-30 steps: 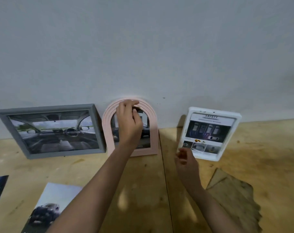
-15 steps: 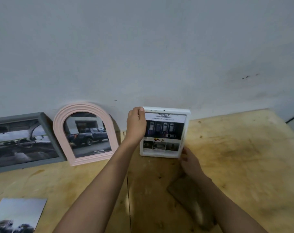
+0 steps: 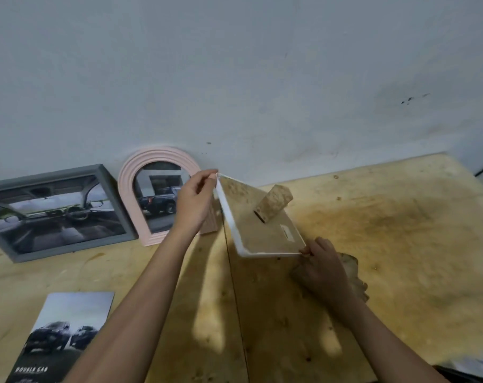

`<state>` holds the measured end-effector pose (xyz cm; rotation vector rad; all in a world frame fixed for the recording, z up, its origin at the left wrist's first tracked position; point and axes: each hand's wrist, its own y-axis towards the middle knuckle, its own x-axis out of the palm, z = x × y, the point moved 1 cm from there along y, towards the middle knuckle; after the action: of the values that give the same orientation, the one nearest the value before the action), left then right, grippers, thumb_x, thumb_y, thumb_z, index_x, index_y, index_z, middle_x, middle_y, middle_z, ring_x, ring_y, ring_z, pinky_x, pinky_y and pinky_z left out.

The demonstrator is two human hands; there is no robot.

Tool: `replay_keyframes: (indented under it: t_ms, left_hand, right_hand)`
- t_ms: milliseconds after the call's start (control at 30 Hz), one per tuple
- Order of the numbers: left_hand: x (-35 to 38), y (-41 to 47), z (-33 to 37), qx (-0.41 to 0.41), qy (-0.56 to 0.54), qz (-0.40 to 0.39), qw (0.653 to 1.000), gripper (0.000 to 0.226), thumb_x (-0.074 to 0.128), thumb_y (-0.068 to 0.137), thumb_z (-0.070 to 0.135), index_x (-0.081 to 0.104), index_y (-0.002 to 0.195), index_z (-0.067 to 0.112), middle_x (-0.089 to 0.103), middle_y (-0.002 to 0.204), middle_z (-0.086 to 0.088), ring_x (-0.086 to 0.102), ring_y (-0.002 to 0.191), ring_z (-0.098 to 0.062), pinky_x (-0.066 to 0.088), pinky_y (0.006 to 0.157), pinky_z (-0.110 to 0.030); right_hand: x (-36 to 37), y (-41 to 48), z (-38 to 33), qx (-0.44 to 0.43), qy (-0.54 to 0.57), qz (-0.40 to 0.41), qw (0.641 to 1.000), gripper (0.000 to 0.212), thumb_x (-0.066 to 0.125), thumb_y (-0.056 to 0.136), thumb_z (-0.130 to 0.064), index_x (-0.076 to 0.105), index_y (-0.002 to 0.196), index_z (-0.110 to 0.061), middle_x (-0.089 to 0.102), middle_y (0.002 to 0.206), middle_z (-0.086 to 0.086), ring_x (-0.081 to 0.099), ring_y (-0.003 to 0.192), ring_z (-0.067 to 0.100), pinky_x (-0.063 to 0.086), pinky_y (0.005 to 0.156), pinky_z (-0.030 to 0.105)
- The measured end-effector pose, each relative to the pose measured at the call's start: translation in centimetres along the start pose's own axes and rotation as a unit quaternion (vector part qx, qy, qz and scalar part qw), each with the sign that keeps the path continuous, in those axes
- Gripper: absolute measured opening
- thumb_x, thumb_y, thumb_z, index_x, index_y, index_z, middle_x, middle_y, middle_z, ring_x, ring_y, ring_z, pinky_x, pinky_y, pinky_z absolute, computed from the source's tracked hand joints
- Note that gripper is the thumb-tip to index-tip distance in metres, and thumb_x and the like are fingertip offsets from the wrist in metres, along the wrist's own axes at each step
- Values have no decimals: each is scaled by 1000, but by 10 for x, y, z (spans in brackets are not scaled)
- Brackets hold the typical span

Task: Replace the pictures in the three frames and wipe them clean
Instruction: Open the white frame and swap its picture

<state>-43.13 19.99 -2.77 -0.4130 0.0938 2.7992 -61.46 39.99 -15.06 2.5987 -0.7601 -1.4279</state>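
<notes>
- The white frame (image 3: 262, 225) is held off the table (image 3: 373, 244), turned back-side up, so its cork-coloured backing and folding stand (image 3: 273, 207) face the camera.
- The left hand (image 3: 194, 201) pinches the frame's far upper corner, its fingers (image 3: 211, 176) closed on the rim; the right hand (image 3: 324, 265) grips the near lower corner the same way.
- With only 2 corner pinches holding it, the frame could twist or slip out and drop onto the table, and any glass in it might crack.
- The pink arched frame (image 3: 130, 189) leans on the wall just behind the left hand; a careless swing of the wrist could knock it flat, or push it against the grey frame (image 3: 107, 194) beside it.
- A loose car photo (image 3: 69, 327) lies on the table near the left forearm, where the arm could brush or crease it.
- A brown cloth (image 3: 353, 272) lies under the right hand.
</notes>
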Motion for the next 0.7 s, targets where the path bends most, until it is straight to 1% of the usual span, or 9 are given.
replay_keyframes:
  t_ms: [133, 233, 300, 367, 467, 533, 600, 633, 700]
  left_hand:
    - [-53, -43, -39, -17, -25, 3, 1000, 23, 47, 97, 20, 66, 109, 14, 66, 95, 10, 61, 82, 10, 46, 70, -5]
    - [-87, -81, -81, -52, -9, 1, 999, 26, 44, 98, 24, 63, 115, 21, 64, 101, 16, 59, 93, 5, 44, 71, -1]
    - [-105, -104, -109, -80, 11, -5, 997, 30, 40, 99, 27, 59, 122, 21, 61, 112, 13, 54, 104, -3, 42, 78, -5]
    - [-117, -124, -134, -123, 31, -18, 992, 38, 37, 99, 35, 53, 130, 22, 54, 124, 10, 48, 113, -7, 40, 87, -18]
    - [-126, -138, -165, -156, 58, -60, 984, 41, 31, 97, 48, 51, 128, 31, 53, 125, 11, 50, 113, -11, 42, 88, -25]
    - [-127, -140, -180, -157, 108, -106, 976, 42, 24, 96, 54, 48, 125, 35, 56, 127, 7, 53, 117, -18, 46, 90, -31]
    - [-125, -144, -190, -167, 131, -125, 969, 46, 24, 98, 49, 40, 137, 30, 43, 145, -1, 40, 134, -25, 34, 107, -40]
    - [-123, -146, -193, -171, 132, -126, 968, 47, 25, 100, 44, 36, 141, 26, 37, 149, -1, 32, 139, -24, 27, 111, -38]
    - [-121, -154, -188, -146, 115, -123, 975, 40, 28, 101, 35, 39, 138, 22, 41, 143, 3, 35, 136, -20, 28, 106, -27]
  right_hand:
    - [18, -39, -30, -76, -47, 1, 996, 11, 55, 79, -21, 45, 74, -19, 51, 71, 3, 43, 65, 17, 37, 55, 30]
    - [36, -77, -57, -128, -90, -42, 987, 6, 54, 76, -24, 54, 73, -20, 56, 75, -2, 49, 70, 14, 39, 59, 28]
    - [49, -99, -74, -143, -111, -85, 980, 3, 49, 74, -27, 49, 77, -26, 54, 79, -7, 47, 72, 12, 28, 64, 22]
    - [58, -116, -90, -160, -105, -117, 975, 11, 49, 72, -27, 44, 81, -29, 47, 85, -12, 41, 74, 9, 18, 65, 20]
    - [66, -133, -107, -186, -86, -158, 966, 9, 51, 72, -25, 45, 78, -29, 50, 75, -10, 39, 72, 7, 12, 66, 18]
    - [68, -141, -113, -194, -77, -180, 961, 6, 51, 75, -24, 47, 75, -28, 52, 68, -8, 39, 70, 7, 12, 65, 18]
    - [68, -144, -113, -181, -79, -206, 958, 13, 51, 74, -26, 40, 76, -32, 51, 68, -8, 39, 70, 7, 17, 63, 20]
    - [68, -143, -111, -174, -85, -217, 957, 14, 51, 73, -28, 38, 76, -33, 51, 68, -9, 40, 71, 6, 20, 63, 20]
    - [64, -140, -106, -172, -112, -247, 947, 9, 51, 73, -35, 42, 72, -35, 50, 68, -12, 39, 73, 5, 27, 64, 20]
